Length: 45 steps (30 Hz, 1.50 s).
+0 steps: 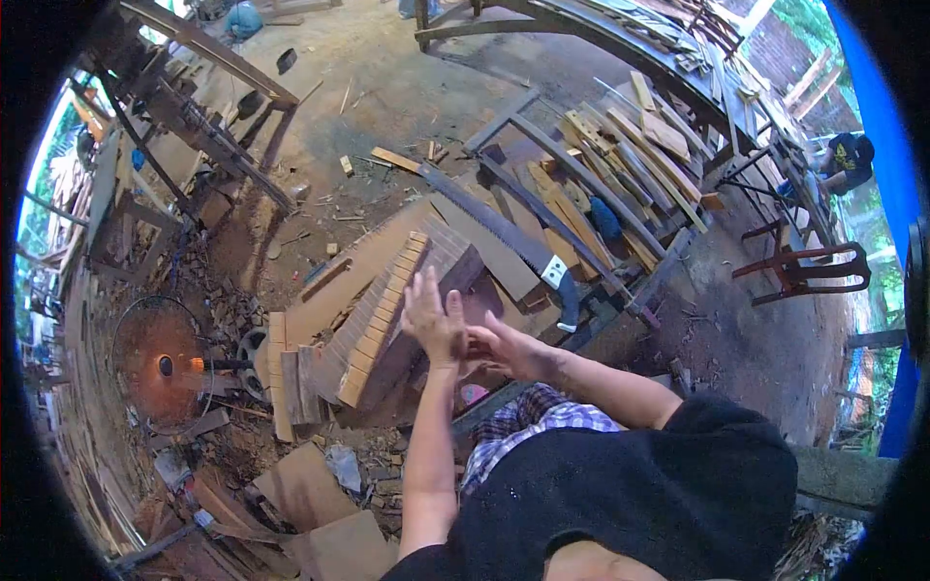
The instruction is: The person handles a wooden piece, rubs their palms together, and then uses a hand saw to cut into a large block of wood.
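Note:
My left hand (pixel 433 315) is raised over the workpiece, fingers stretched out, holding nothing. Close against its palm side, my right hand (pixel 513 351) has its fingers extended, partly hidden behind the left wrist. Beneath them lies a light wooden strip (pixel 386 318) with evenly spaced cross lines, beside a thick dark wood block (pixel 448 281). A handsaw (pixel 489 221) rests beyond the hands, its black handle (pixel 567 295) towards me. Several short wood pieces (pixel 308 387) are to the left of the strip.
A round wire-caged fan (pixel 163 364) stands at left. Wooden boards (pixel 620 155) are stacked in a frame at right, near a red-brown plastic stool (pixel 804 271). Wood scraps cover the ground. Another person (pixel 848 163) is at the far right.

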Tool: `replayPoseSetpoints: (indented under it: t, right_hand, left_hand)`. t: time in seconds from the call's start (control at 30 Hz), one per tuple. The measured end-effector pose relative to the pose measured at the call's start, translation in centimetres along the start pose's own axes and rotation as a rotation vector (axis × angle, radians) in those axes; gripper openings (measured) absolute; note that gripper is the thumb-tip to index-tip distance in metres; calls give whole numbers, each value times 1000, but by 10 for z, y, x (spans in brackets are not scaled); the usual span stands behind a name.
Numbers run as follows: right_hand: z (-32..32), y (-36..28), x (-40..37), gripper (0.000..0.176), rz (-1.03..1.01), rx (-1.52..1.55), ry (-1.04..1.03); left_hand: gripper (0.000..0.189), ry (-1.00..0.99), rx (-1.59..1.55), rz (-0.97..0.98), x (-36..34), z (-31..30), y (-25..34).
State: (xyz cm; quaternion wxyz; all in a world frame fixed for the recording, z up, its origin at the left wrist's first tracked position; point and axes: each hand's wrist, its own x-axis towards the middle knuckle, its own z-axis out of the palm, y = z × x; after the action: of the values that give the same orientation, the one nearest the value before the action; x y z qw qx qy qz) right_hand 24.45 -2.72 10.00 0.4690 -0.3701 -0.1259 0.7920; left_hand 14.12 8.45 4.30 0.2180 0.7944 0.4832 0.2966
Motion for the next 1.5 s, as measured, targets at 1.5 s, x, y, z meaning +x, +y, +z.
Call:
replayPoseSetpoints:
  t: [1.5]
  right_hand:
    - [-107,-48,-59,29,-574,-494,671]
  left_hand:
    - [26,251,243,-340,43,1,-96]
